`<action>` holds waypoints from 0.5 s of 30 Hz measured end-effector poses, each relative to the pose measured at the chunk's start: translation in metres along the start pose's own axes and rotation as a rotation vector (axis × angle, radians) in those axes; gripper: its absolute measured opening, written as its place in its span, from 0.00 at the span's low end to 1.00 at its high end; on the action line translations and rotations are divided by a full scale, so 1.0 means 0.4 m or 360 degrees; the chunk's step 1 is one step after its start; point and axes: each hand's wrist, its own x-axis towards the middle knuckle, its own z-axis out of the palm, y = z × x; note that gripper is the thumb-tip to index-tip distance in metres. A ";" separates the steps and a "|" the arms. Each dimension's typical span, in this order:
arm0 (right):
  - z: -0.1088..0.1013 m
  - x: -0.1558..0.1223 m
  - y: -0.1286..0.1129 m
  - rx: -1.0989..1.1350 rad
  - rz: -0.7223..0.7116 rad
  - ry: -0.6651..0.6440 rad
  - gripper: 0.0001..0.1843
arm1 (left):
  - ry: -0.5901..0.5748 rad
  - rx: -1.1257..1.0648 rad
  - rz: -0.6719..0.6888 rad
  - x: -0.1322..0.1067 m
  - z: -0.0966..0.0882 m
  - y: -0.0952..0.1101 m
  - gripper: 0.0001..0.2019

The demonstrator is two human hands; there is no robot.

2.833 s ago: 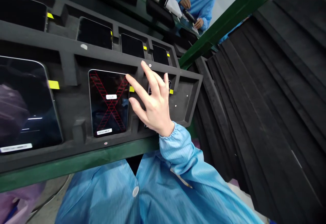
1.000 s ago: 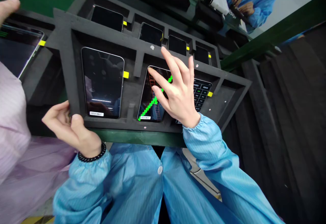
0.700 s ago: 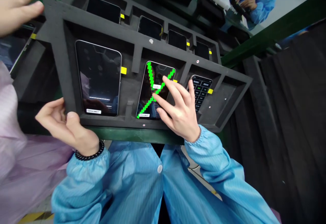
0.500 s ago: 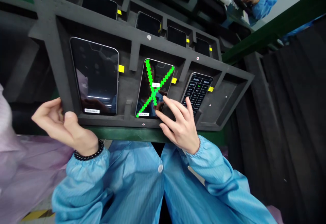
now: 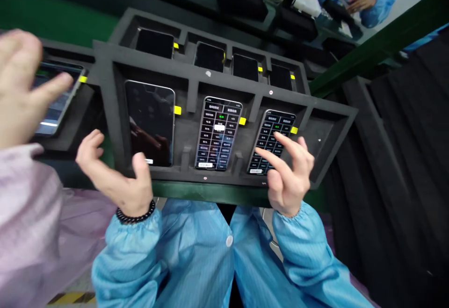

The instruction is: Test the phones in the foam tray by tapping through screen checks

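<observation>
Three smartphones lie in separate compartments of a black foam tray. The left phone has a dark screen. Both the middle phone and the right phone show a grid menu with one green entry. My right hand is over the right phone, index and middle fingers stretched toward its screen; whether they touch it I cannot tell. Beside the tray's lower left corner, my left hand is open, thumb and fingers apart, holding nothing. Its thumb partly covers the left phone's lower end.
Behind stands another row of dark phones in foam. At the left, a co-worker's hand hovers over another phone. A second co-worker's hands work at the top right. Black foam pieces are stacked at the right.
The middle phone's green cross has given way to a grid menu. My right hand has moved right to the right phone. My left hand has come off the tray edge and opened; a co-worker's hand has appeared.
</observation>
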 end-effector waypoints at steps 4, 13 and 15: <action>0.023 -0.064 0.050 0.0001 0.0181 0.0338 0.21 | -0.0216 0.0133 0.0189 0.064 0.017 0.050 0.38; 0.074 -0.162 0.092 0.0012 0.0431 0.0639 0.19 | -0.0332 0.0387 0.0033 0.091 0.081 0.080 0.52; 0.074 -0.162 0.090 0.0055 0.0466 0.0650 0.19 | -0.0331 0.0428 -0.0048 0.095 0.089 0.083 0.55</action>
